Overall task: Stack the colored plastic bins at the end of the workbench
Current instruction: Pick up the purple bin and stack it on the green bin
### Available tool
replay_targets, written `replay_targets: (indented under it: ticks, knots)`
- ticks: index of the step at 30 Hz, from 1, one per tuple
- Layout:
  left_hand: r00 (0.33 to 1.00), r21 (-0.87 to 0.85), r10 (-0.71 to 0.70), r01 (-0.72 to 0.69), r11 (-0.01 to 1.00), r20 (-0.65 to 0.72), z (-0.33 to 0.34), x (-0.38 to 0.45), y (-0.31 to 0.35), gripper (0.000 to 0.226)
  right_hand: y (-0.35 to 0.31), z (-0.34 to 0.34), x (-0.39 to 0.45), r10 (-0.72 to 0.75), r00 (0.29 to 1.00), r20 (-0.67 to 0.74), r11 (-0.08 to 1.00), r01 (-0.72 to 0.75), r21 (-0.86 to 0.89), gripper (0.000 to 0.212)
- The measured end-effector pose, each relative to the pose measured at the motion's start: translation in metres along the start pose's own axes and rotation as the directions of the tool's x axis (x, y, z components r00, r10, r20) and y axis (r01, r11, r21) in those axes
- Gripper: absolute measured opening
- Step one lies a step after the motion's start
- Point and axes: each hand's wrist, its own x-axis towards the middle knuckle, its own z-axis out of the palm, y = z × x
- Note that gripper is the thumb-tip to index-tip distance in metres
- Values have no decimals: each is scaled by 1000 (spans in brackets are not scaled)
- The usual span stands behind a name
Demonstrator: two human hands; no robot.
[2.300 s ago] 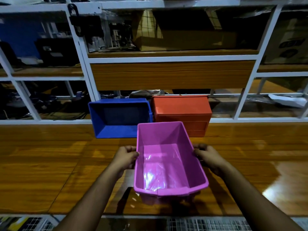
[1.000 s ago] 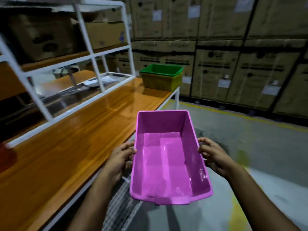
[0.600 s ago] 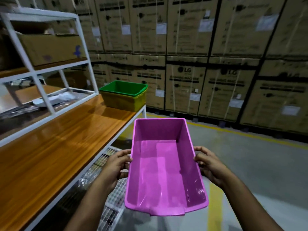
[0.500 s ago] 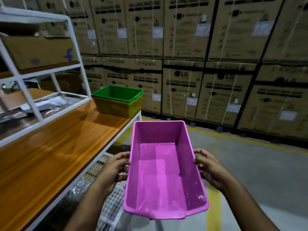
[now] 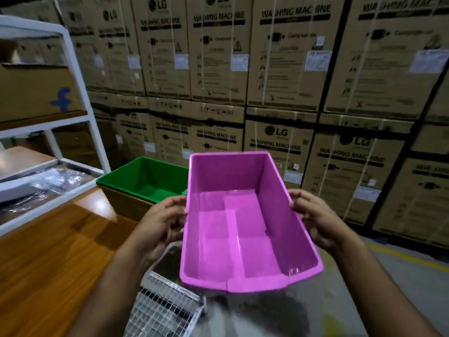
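Observation:
An empty pink plastic bin (image 5: pixel 243 229) is held in the air in front of me, off the workbench's right side. My left hand (image 5: pixel 161 223) grips its left rim and my right hand (image 5: pixel 313 218) grips its right rim. Just beyond it, at the far end of the wooden workbench (image 5: pixel 48 259), a green bin (image 5: pixel 145 178) sits nested inside a yellow bin (image 5: pixel 126 205). The pink bin's far left corner overlaps the green bin's right edge in view.
A white metal shelf frame (image 5: pixel 80 93) with cardboard boxes rises along the bench's left. A wall of stacked washing machine cartons (image 5: pixel 279 81) stands behind the bench end. A wire mesh rack (image 5: pixel 165 310) sticks out below the bench edge. Grey floor lies at right.
I lifted the pink bin off the bench, turned right and carried it along the bench. The green and yellow stack is now much closer, just past the pink bin.

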Motion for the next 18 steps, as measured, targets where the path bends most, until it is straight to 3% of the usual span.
replay_targets:
  ticks: [9,13,18]
  knots:
    - [948,-21,121,-133,991,-295,-37,91,69,36,-52,48,197,-73,960,269,997,73,10,31]
    - [878,20,146,-154,988,-455,-57,113,78,39,-51,87,285,-39,897,440,999,31,27,29]
    - [716,12,152,-197,980,-681,-70,135,91,30,-45,144,375,65,768,637,997,-72,-14,33]
